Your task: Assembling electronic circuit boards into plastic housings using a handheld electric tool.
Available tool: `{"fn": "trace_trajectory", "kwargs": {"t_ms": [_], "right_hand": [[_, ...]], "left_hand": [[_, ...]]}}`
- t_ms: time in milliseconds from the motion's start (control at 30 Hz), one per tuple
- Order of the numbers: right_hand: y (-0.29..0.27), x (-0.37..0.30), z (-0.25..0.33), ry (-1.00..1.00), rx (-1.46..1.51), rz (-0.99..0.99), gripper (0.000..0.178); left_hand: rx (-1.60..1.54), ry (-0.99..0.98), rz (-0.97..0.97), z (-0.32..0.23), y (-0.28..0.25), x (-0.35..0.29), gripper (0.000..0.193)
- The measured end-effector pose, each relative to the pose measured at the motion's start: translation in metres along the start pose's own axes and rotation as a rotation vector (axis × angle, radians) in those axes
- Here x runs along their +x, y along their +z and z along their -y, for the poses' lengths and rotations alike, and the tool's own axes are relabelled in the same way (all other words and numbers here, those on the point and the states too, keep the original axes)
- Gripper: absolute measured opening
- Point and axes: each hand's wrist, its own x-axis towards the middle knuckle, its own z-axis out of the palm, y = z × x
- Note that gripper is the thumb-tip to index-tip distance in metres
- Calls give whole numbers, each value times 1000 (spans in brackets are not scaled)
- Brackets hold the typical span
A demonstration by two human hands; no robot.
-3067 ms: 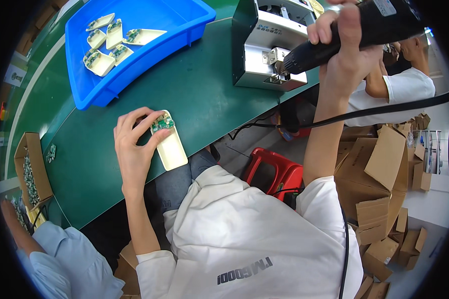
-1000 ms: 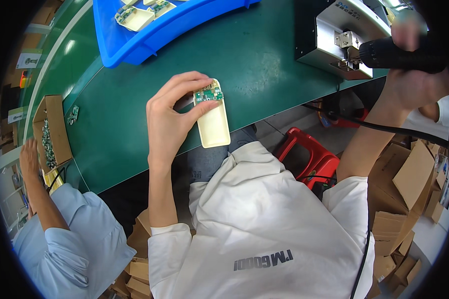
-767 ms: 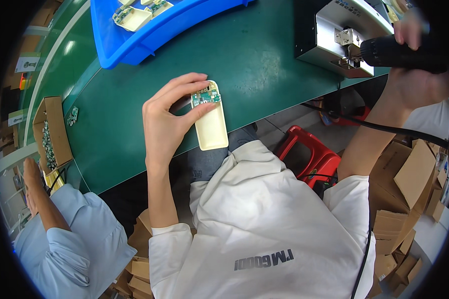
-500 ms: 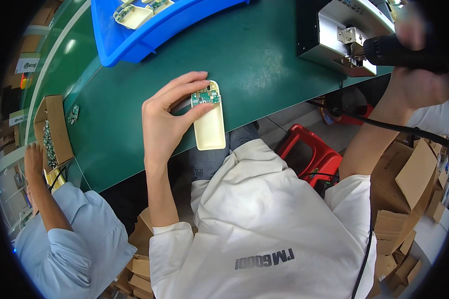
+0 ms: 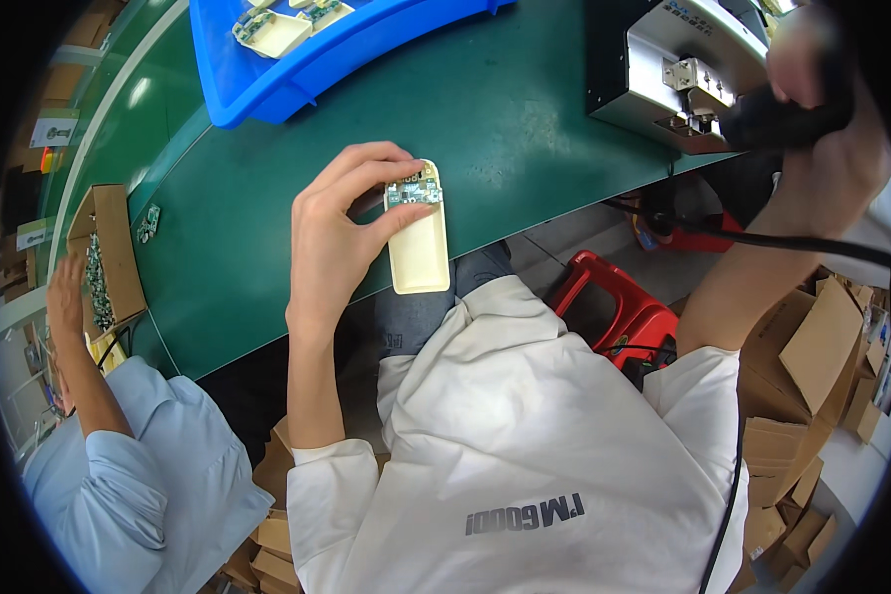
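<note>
Meanwhile the left hand (image 5: 332,243) pins a cream casing (image 5: 419,241) flat, the raised right hand (image 5: 827,129) clamping its grip around a black tool (image 5: 777,119).

Green bench top (image 5: 525,119) with a curved near edge carries everything here. A blue plastic bin (image 5: 317,59) sits at the far side, a grey-and-black metal machine (image 5: 663,59) at the far right, and a cream plastic shell (image 5: 421,243) lies right at the near edge, overhanging it slightly.
</note>
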Motion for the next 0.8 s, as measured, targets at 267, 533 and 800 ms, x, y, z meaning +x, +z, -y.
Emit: {"fn": "trace_trajectory", "kwargs": {"t_ms": [267,533,800], "right_hand": [[26,6,3,-27,5,43,30],[43,4,20,-41,25,80,28],[56,12,42,-137,-86,86,26]], "left_hand": [[1,50,-34,7,2,-4,29],[9,51,-50,11,5,-4,30],[-50,20,-43,7,6,-4,29]]}}
